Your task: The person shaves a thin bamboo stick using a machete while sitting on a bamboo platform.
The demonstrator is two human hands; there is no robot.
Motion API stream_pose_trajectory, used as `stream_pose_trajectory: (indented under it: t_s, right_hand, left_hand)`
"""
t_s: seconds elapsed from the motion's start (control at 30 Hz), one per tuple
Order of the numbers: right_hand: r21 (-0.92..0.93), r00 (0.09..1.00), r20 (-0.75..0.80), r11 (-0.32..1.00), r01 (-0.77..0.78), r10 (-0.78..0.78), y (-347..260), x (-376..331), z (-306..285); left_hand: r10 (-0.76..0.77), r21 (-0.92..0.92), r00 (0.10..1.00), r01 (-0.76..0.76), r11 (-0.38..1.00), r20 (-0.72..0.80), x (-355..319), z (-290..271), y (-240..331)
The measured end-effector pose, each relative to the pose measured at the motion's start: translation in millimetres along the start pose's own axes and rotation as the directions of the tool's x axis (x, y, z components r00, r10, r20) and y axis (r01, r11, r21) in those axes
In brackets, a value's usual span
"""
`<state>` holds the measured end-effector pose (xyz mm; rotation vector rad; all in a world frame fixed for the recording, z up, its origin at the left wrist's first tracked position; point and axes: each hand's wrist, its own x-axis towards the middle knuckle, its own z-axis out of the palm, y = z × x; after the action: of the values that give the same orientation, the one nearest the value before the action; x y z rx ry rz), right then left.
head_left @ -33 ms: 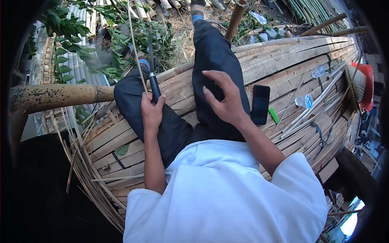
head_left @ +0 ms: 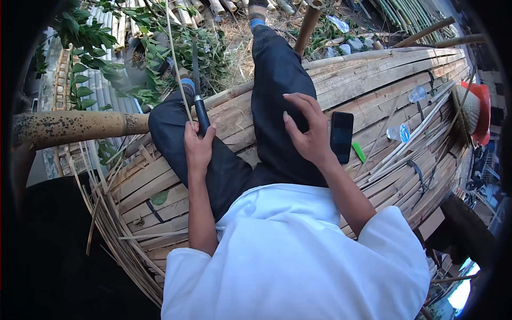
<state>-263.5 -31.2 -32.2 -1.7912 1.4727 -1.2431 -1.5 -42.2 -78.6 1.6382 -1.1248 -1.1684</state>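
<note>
My left hand [head_left: 198, 152] is closed above my left thigh. In it are the black handle of a knife [head_left: 202, 114], whose long narrow blade points away from me, and a thin bamboo strip [head_left: 176, 64] that runs up past the frame's top edge. Over my right thigh hovers my right hand [head_left: 312, 130], its thumb and fingers apart and nothing between them. Close to that hand's right side, a black phone [head_left: 342, 137] lies on the bamboo-slat platform [head_left: 368, 82] where I sit.
Right of the phone are a light-green piece [head_left: 358, 151], two clear plastic cups [head_left: 399, 133] and bundled bamboo strips [head_left: 408, 146]. A woven hat with red [head_left: 472, 114] sits at the far right. A thick bamboo pole [head_left: 80, 128] juts in from the left. Leafy branches [head_left: 85, 37] hang ahead.
My right hand has shifted a little to the right, toward the phone. The left hand keeps its hold on the knife and strip, nearly in the same place.
</note>
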Motion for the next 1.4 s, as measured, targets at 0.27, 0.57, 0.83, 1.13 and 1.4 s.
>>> stream_pose_trajectory:
  t_s: [0.27, 0.57, 0.83, 1.13, 1.4]
  right_hand:
    - [-0.778, 0.938, -0.202, 0.536, -0.328, 0.282, 98.9, -113.5, -85.2]
    - [-0.8, 0.871, -0.188, 0.445, -0.404, 0.453, 113.2, -120.4, -78.3]
    - [-0.733, 0.876, -0.247, 0.511, -0.448, 0.413, 116.6, -127.1, -83.3]
    - [-0.723, 0.864, -0.233, 0.515, -0.461, 0.446, 115.0, -123.1, -83.1]
    - [-0.742, 0.865, -0.2, 0.506, -0.44, 0.46, 112.3, -118.4, -79.7]
  left_hand:
    - [-0.021, -0.012, 0.999, 0.022, 1.0, 0.035, -5.1, 14.0, 16.6]
    - [-0.009, 0.121, 0.999, 0.003, 0.993, 0.051, 2.7, 13.2, 6.2]
    - [-0.027, 0.138, 0.998, 0.02, 0.99, 0.049, 6.0, 18.1, 11.5]
    - [-0.09, 0.082, 0.994, 0.085, 0.993, 0.064, 9.6, 31.6, 22.7]
    - [-0.109, 0.068, 0.991, 0.104, 0.992, 0.076, 13.9, 29.1, 12.5]
